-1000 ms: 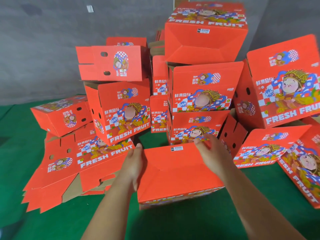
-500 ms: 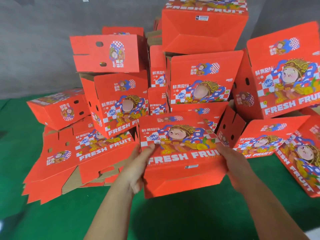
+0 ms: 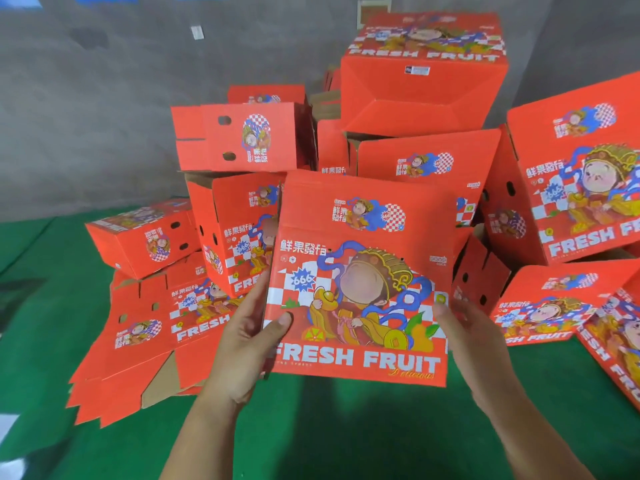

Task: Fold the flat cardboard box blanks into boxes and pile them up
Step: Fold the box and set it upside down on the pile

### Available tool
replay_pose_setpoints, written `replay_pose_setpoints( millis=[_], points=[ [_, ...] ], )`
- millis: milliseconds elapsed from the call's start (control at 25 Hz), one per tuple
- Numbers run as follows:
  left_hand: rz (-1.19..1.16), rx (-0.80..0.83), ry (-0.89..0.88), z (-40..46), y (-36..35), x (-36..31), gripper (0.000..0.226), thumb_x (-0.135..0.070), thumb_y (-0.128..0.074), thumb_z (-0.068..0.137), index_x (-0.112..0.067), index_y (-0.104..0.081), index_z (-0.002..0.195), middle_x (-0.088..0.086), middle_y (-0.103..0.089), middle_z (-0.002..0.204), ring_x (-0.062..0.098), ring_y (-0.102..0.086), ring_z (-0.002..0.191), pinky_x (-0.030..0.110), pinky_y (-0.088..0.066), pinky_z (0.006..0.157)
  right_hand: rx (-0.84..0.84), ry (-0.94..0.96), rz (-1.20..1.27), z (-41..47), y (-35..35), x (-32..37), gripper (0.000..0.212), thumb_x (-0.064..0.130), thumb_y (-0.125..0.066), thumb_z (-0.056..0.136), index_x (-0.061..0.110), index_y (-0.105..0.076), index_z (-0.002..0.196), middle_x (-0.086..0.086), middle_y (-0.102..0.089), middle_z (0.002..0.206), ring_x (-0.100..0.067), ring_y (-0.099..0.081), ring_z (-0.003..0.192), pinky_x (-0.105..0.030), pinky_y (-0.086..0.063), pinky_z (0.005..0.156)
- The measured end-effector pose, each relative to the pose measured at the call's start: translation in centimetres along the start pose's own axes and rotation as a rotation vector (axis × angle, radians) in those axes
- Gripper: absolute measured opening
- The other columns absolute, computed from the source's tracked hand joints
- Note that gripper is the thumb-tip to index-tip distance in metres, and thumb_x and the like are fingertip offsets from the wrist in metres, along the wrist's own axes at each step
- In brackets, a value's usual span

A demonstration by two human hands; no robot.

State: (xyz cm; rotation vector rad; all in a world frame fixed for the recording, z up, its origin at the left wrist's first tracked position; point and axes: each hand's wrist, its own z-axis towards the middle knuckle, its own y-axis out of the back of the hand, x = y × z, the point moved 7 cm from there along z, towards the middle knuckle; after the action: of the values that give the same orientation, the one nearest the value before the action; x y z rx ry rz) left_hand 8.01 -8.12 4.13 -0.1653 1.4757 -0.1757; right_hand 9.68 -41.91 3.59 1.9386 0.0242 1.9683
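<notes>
- We hold a folded box [image 3: 360,289] up between both hands, its printed face toward us, above the green floor [image 3: 329,427].
- Our left hand [image 3: 247,344] clasps the box's left edge, thumb on the printed face, the other fingers hidden behind.
- Our right hand [image 3: 474,341] presses the right edge; its thumb touches the face, its fingers lie flat along the side.
- The box's long axis runs upright, roughly midway between both hands.
- Flat blanks [image 3: 145,337] lie on the floor, left of the left hand.
- Beyond the box rises the pile of folded boxes [image 3: 422,98], straight ahead; stacking likely means a forward, upward reach.
</notes>
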Motion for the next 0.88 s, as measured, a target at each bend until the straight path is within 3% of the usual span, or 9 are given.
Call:
replay_pose_setpoints(
  millis=[80,200,280,440,560,640,720,800,880],
  points=[
    [0.069,-0.025,-0.104,0.7,-0.5,-2.3,0.071,-0.011,-0.062,0.099,-0.046,-0.038,0.155,-0.006,-0.056,0.151,0.024,-0.063,0.129,0.047,-0.06,0.092,-0.02,0.154,0.032,0.1,-0.2,3.7,0.038,0.06,-0.062,0.08,0.035,-0.073,0.106,0.018,-0.078,0.09,0.002,-0.071,0.079,-0.01,-0.047,0.062],
    [0.123,-0.106,-0.204,2.3,-1.7,-5.5,0.068,-0.008,-0.059,0.103,-0.04,-0.035,0.158,-0.012,-0.057,0.149,0.014,-0.06,0.133,0.03,-0.058,0.094,-0.036,0.303,0.09,0.9,-0.8,8.0,0.031,0.042,-0.066,0.091,0.036,-0.067,0.121,0.013,-0.075,0.1,-0.001,-0.067,0.085,-0.014,-0.048,0.068],
    [0.119,-0.129,-0.223,3.4,-2.3,-7.2,0.067,-0.003,-0.054,0.105,-0.037,-0.034,0.159,-0.011,-0.06,0.147,0.018,-0.062,0.13,0.036,-0.059,0.095,-0.053,0.343,0.149,1.6,-1.0,10.0,0.029,0.025,-0.07,0.097,0.037,-0.065,0.123,0.012,-0.072,0.098,-0.005,-0.065,0.084,-0.01,-0.047,0.066],
    [0.107,-0.132,-0.271,5.0,-2.8,-10.6,0.064,-0.005,-0.053,0.106,-0.041,-0.037,0.157,-0.009,-0.061,0.145,0.025,-0.066,0.126,0.049,-0.06,0.094,-0.076,0.418,0.108,2.7,-0.9,14.0,0.044,0.015,-0.068,0.096,0.037,-0.056,0.131,0.037,-0.062,0.088,0.01,-0.06,0.08,-0.005,-0.043,0.068],
    [0.084,-0.109,-0.35,5.6,-2.6,-13.8,0.055,-0.01,-0.053,0.108,-0.043,-0.044,0.151,-0.004,-0.065,0.14,0.028,-0.069,0.12,0.046,-0.062,0.088,-0.051,0.489,0.174,2.5,-0.8,18.0,0.058,0.011,-0.07,0.092,0.049,-0.051,0.131,0.045,-0.061,0.107,0.019,-0.061,0.097,0.003,-0.042,0.071],
    [0.148,-0.187,-0.41,6.2,-1.9,-16.1,0.053,-0.012,-0.054,0.107,-0.04,-0.044,0.151,-0.004,-0.063,0.141,0.028,-0.066,0.123,0.049,-0.06,0.093,-0.02,0.57,0.223,2.4,-0.9,20.2,0.064,0.01,-0.07,0.089,0.056,-0.046,0.128,0.032,-0.066,0.117,0.008,-0.065,0.106,-0.007,-0.05,0.08],
    [0.383,-0.375,-0.475,7.2,-1.3,-18.8,0.053,-0.013,-0.059,0.104,-0.032,-0.046,0.152,-0.003,-0.05,0.142,0.025,-0.055,0.134,0.053,-0.047,0.11,0.03,0.628,0.246,2.5,-1.2,21.7,0.07,0.008,-0.072,0.092,0.048,-0.043,0.142,0.019,-0.064,0.134,-0.003,-0.063,0.121,-0.029,-0.053,0.099],
    [0.617,-0.485,-0.546,7.8,-2.3,-21.4,0.053,-0.014,-0.064,0.1,-0.027,-0.048,0.149,-0.002,-0.043,0.135,0.022,-0.047,0.136,0.053,-0.037,0.117,0.065,0.644,0.248,2.7,-1.7,22.9,0.077,0.011,-0.073,0.095,0.045,-0.036,0.153,0.016,-0.057,0.146,-0.007,-0.058,0.131,-0.044,-0.051,0.107],
    [0.697,-0.502,-0.616,8.4,-3.8,-23.5,0.05,-0.02,-0.069,0.097,-0.026,-0.054,0.144,-0.004,-0.045,0.134,0.018,-0.045,0.133,0.051,-0.034,0.117,0.044,0.659,0.272,3.0,-1.5,24.1,0.076,0.018,-0.072,0.097,0.049,-0.032,0.155,0.019,-0.053,0.15,-0.006,-0.055,0.135,-0.049,-0.049,0.109]
  ],
)
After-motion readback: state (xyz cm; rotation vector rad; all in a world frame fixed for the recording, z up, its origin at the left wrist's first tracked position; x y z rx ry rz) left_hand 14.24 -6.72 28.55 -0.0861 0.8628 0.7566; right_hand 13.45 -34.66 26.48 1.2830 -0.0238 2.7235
